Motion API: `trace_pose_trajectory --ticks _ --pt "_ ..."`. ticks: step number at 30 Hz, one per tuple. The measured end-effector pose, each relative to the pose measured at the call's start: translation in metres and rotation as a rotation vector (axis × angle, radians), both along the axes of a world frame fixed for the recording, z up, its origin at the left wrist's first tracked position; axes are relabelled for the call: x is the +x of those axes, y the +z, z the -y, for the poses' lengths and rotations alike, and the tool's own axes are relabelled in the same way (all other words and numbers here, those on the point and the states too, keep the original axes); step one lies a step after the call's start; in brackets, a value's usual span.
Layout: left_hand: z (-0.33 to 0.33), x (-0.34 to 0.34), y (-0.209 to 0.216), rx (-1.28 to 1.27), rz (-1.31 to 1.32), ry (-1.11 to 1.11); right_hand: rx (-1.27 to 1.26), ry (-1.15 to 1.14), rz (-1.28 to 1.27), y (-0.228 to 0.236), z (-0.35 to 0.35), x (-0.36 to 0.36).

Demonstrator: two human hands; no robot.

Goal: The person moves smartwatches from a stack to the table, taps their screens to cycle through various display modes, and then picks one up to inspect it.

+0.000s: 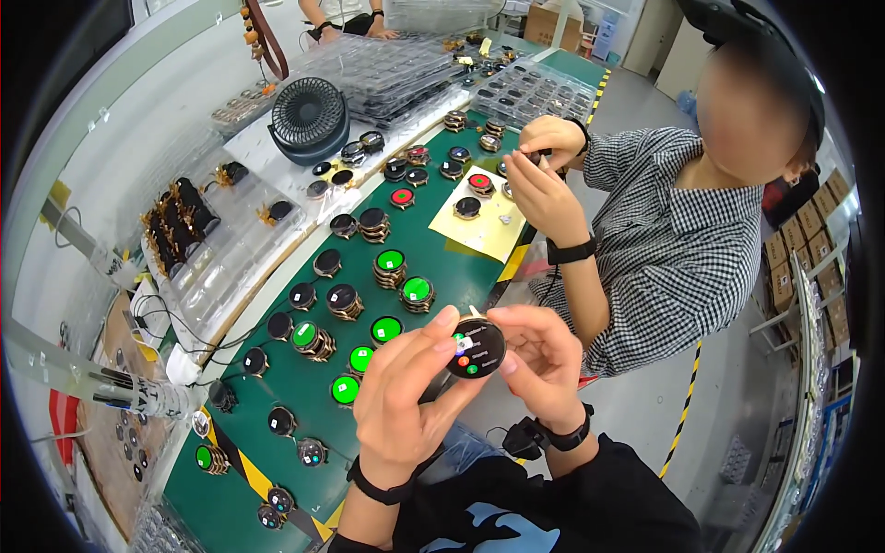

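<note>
Between both hands I hold up a round smartwatch body (477, 350), its lit dark screen showing a list with small coloured icons. My left hand (401, 396) grips its left edge with thumb and fingers. My right hand (539, 359) pinches the right edge and top. Below the hands, on the green bench mat (304, 405), lie stacks of watch bodies, several with bright green screens, such as one green-screened watch (346, 389) just left of my left hand. Dark-screened watches (345, 300) stand among them.
A co-worker in a checked shirt (673, 240) handles a small thing at the right, beside a yellow sheet (475, 226) with watches. A black desk fan (311, 115), clear plastic trays (396, 74) and black bundled parts (180, 221) occupy the far and left side. Another person's hands show at the top.
</note>
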State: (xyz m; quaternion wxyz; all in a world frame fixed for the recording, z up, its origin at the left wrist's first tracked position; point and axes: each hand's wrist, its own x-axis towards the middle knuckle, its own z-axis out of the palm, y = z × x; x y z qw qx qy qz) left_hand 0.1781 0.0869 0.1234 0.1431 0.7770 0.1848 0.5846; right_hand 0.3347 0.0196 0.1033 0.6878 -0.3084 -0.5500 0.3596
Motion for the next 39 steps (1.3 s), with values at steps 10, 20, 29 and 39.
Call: trace_pose_trajectory --ticks 10,20,29,39 --pt "-0.018 0.059 0.001 -0.165 0.072 0.073 -0.211 0.045 -0.525 -0.03 0.011 0.008" --pt "-0.03 0.083 -0.008 -0.169 0.045 0.156 -0.524 0.067 -0.345 -0.06 0.017 0.016" --pt "-0.028 0.088 -0.002 -0.139 -0.06 0.29 -0.577 0.07 -0.327 -0.06 0.023 0.018" --pt "0.008 0.07 0.008 -0.027 0.053 0.371 -0.573 -0.306 -0.386 -0.083 0.042 -0.021"
